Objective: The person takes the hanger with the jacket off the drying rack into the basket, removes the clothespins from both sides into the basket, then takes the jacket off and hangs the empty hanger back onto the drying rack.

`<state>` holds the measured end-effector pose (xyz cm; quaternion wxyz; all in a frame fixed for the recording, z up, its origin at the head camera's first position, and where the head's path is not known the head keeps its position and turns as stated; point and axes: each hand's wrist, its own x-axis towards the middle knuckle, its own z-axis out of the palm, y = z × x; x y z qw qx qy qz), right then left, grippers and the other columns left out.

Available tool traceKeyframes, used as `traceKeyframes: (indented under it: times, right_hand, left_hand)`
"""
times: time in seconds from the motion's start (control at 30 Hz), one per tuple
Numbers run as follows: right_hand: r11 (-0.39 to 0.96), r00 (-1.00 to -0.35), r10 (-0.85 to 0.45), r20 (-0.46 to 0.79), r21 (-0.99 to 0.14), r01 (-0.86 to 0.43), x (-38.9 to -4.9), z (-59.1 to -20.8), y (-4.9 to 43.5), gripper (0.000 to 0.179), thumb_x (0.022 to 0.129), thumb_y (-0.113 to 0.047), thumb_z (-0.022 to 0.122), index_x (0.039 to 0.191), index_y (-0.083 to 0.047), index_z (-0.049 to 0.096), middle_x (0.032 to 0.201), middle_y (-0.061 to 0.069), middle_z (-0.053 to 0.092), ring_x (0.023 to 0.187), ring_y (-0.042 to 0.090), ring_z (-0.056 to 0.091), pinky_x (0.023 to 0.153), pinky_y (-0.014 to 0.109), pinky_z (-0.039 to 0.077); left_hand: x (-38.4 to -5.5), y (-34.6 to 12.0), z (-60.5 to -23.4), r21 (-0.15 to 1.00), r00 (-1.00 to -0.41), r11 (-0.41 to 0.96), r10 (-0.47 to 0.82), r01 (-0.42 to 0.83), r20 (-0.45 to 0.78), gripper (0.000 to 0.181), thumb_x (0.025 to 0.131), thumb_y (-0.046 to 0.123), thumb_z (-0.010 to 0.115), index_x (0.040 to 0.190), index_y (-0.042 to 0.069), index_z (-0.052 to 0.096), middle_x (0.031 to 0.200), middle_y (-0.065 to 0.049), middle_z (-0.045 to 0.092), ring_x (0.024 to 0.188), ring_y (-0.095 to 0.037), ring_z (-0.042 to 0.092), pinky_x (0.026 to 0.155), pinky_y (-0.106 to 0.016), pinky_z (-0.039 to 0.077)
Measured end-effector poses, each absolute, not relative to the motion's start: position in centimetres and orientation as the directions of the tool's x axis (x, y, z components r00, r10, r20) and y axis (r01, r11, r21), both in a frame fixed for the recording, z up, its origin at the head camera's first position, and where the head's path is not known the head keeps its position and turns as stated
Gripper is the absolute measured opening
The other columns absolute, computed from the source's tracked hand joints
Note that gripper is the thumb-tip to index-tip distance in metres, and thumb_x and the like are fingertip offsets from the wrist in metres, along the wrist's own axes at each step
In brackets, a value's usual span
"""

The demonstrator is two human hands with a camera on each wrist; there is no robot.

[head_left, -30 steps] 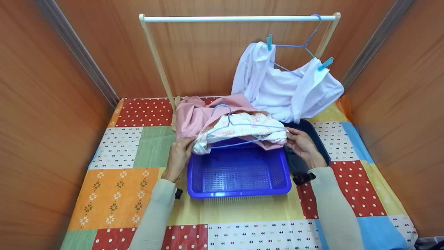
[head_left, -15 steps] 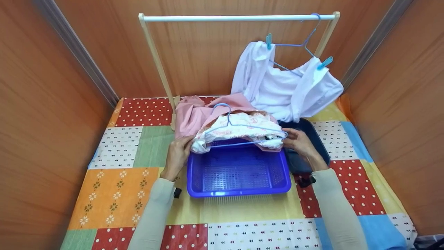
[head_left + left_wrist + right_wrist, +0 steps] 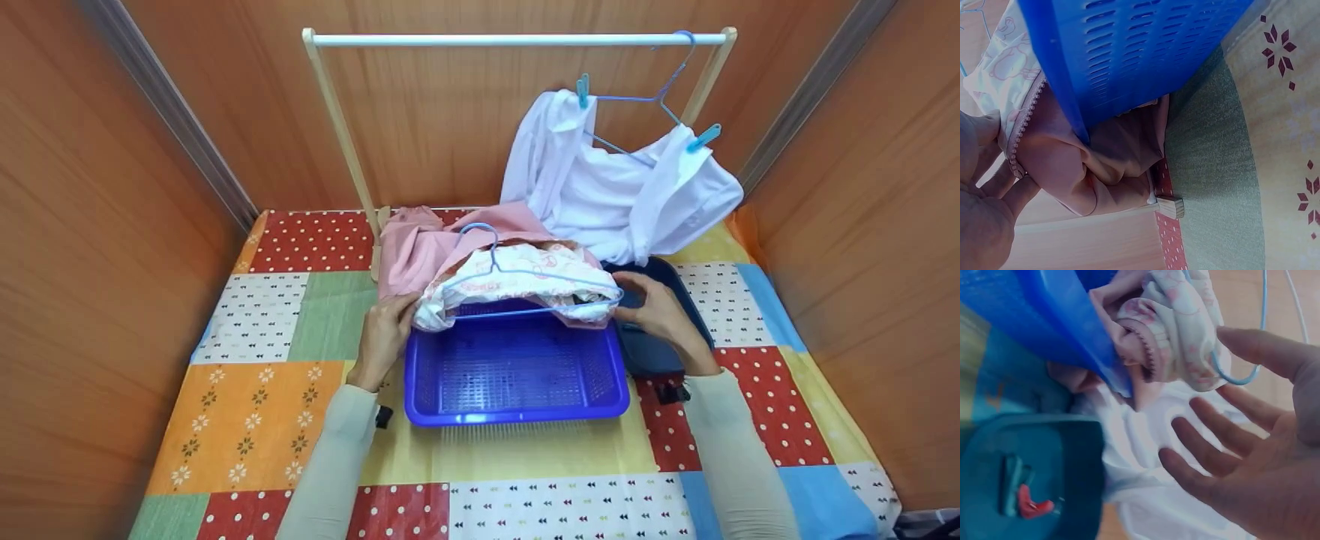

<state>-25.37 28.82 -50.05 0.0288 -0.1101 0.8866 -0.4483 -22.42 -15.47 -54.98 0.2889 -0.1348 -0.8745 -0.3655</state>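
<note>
A pink zip jacket (image 3: 412, 255), its white printed lining (image 3: 517, 281) turned outward, drapes over the far rim of a blue plastic basket (image 3: 517, 409). On the lining lies a blue wire hanger (image 3: 494, 255), hook pointing away. At the jacket's left corner my left hand (image 3: 384, 337) pinches the zipper edge (image 3: 1021, 132) between thumb and fingers. My right hand (image 3: 664, 311) is at the hanger's right end, its fingers (image 3: 1213, 455) straight and spread. The hanger's rounded end (image 3: 1241, 379) sits between thumb and forefinger, beside the bunched lining.
Behind stands a rack with a white rail (image 3: 487, 40). A white garment (image 3: 600, 187) hangs there from another blue hanger, held by two teal clothespins (image 3: 703, 138). A dark tray (image 3: 652, 356), right of the basket, holds a red clothespin (image 3: 1033, 503). Patchwork cloth (image 3: 247, 427) covers the table.
My right hand has loosened from the jacket's right corner and its fingers have spread. The hanger's right end now shows outside the lining. My left hand has kept its grip.
</note>
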Motion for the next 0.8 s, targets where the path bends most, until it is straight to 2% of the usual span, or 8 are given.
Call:
traceKeyframes:
  times: [0.2, 0.33, 0.6, 0.8]
  right_hand:
    - [0.633, -0.938, -0.158, 0.310, -0.697, -0.337, -24.7, -48.8, 27.6, 0.040, 0.084, -0.007, 0.074, 0.123, -0.003, 0.066, 0.122, 0.020, 0.066, 0.117, 0.035, 0.059, 0.102, 0.045, 0.041]
    - [0.626, -0.893, -0.169, 0.416, -0.655, -0.423, -24.4, -48.5, 26.4, 0.032, 0.085, -0.003, 0.072, 0.116, -0.005, 0.071, 0.118, 0.016, 0.069, 0.115, 0.032, 0.062, 0.102, 0.041, 0.043]
    - [0.613, -0.855, -0.189, 0.484, -0.622, -0.488, -24.2, -49.1, 24.5, 0.023, 0.086, -0.003, 0.073, 0.109, -0.006, 0.074, 0.110, 0.011, 0.073, 0.104, 0.029, 0.067, 0.091, 0.043, 0.050]
    - [0.589, -0.850, -0.227, 0.476, -0.628, -0.509, -24.1, -48.9, 23.4, 0.021, 0.089, -0.007, 0.070, 0.109, -0.006, 0.073, 0.111, 0.012, 0.071, 0.105, 0.031, 0.067, 0.088, 0.046, 0.053]
  left_hand:
    - [-22.3, -15.5, -54.9, 0.572, -0.806, 0.695, 0.018, 0.436, 0.592, 0.016, 0.091, 0.008, 0.068, 0.103, 0.002, 0.076, 0.096, -0.014, 0.076, 0.091, -0.030, 0.072, 0.080, -0.042, 0.057]
    - [-22.3, -15.5, -55.0, 0.569, -0.805, 0.700, 0.016, 0.433, 0.593, 0.016, 0.091, 0.007, 0.068, 0.103, 0.001, 0.076, 0.095, -0.014, 0.076, 0.091, -0.031, 0.072, 0.080, -0.043, 0.057]
    - [-22.1, -15.4, -55.0, 0.565, -0.806, 0.702, 0.021, 0.433, 0.592, 0.016, 0.089, 0.005, 0.069, 0.103, 0.000, 0.075, 0.095, -0.016, 0.076, 0.090, -0.032, 0.072, 0.080, -0.044, 0.057]
    - [-22.1, -15.5, -54.9, 0.567, -0.813, 0.710, 0.015, 0.418, 0.582, 0.016, 0.090, 0.006, 0.069, 0.104, 0.002, 0.076, 0.096, -0.014, 0.076, 0.091, -0.031, 0.072, 0.080, -0.044, 0.057]
